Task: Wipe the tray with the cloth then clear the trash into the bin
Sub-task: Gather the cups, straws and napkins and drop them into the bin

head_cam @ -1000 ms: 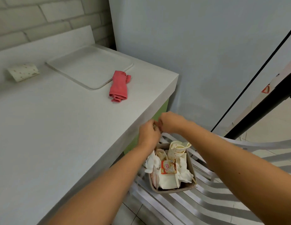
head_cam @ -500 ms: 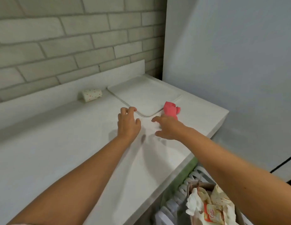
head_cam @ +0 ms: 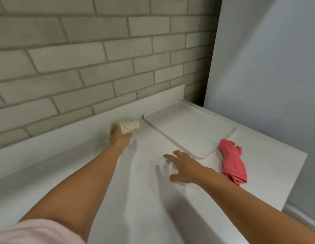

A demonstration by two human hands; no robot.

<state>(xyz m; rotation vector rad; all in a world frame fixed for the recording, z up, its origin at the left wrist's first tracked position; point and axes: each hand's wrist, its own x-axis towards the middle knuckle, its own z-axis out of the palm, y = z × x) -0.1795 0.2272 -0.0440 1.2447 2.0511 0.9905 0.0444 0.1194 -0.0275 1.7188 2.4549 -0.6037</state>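
Observation:
A white tray (head_cam: 190,127) lies bare at the back right of the white counter (head_cam: 153,199). A crumpled pink cloth (head_cam: 233,162) lies just off the tray's near right corner. A dotted paper cup (head_cam: 129,126) lies on its side left of the tray, near the backsplash. My left hand (head_cam: 118,138) reaches it, fingers curled round its left end. My right hand (head_cam: 184,167) hovers over the counter near the tray's front corner, fingers spread and holding nothing. The bin is out of view.
A grey brick wall with a low white backsplash (head_cam: 82,127) runs behind the counter. A pale wall panel (head_cam: 267,76) closes off the right side. The counter's right edge (head_cam: 293,173) drops away beyond the cloth.
The view has swung from the bin beside the counter up to the counter top. My left hand moved forward to the paper cup and took hold of it; my right hand stays low over the counter.

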